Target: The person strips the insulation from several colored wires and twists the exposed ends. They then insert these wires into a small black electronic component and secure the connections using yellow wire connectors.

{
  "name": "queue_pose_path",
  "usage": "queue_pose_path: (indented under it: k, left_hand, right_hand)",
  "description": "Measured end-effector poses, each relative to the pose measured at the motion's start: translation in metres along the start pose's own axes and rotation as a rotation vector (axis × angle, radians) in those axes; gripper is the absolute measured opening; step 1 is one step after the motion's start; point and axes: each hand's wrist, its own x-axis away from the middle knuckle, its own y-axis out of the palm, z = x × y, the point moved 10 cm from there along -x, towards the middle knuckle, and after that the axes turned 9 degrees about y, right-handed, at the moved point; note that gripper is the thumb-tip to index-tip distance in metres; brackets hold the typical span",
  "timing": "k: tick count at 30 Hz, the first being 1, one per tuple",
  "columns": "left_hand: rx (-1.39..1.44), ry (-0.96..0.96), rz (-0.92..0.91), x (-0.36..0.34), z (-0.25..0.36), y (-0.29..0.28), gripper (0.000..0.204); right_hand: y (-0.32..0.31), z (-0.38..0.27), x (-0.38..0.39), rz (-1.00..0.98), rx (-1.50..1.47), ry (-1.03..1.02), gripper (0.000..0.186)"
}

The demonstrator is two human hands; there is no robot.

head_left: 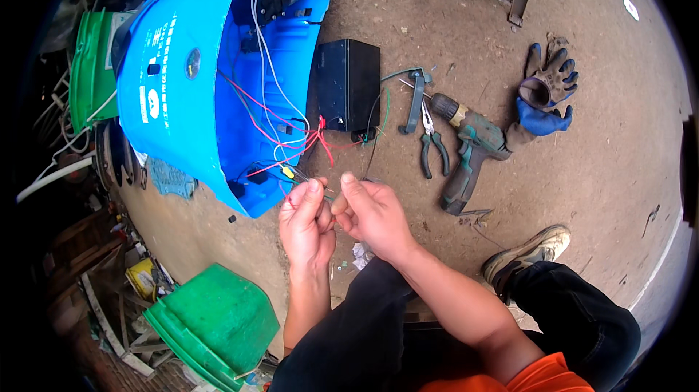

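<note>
Head view: a person sits on bare dirt ground (582, 173).
Left hand (306, 221): fingers pinched shut on thin wire ends (329, 189).
Right hand (373, 211): thumb and forefinger pinched on the same wire ends, touching the left hand.
Wires: red and white strands run up into the open blue plastic shell (218, 79).
Nearby: black box-shaped battery (348, 85), green-handled pliers (434, 146), green cordless drill (470, 152), blue work gloves (547, 93).

Thin wire ends (329, 189): pinched between both hands' fingertips, held above the dirt ground (582, 166). Red, white and green leads run slack from the blue plastic housing's (175, 79) open underside.
</note>
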Motion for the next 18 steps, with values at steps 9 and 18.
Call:
queue_pose_path:
  k: [9, 18]
  left_hand:
    - [-0.043, 0.067, -0.025, 0.002, 0.014, 0.0, 0.02]
    - [-0.041, 0.092, -0.05, 0.002, 0.012, -0.003, 0.019]
  right_hand:
    - [0.009, -0.061, 0.041, 0.29, 0.716, -0.817, 0.015]
    - [-0.094, -0.036, -0.015, 0.4, 0.364, -0.111, 0.044]
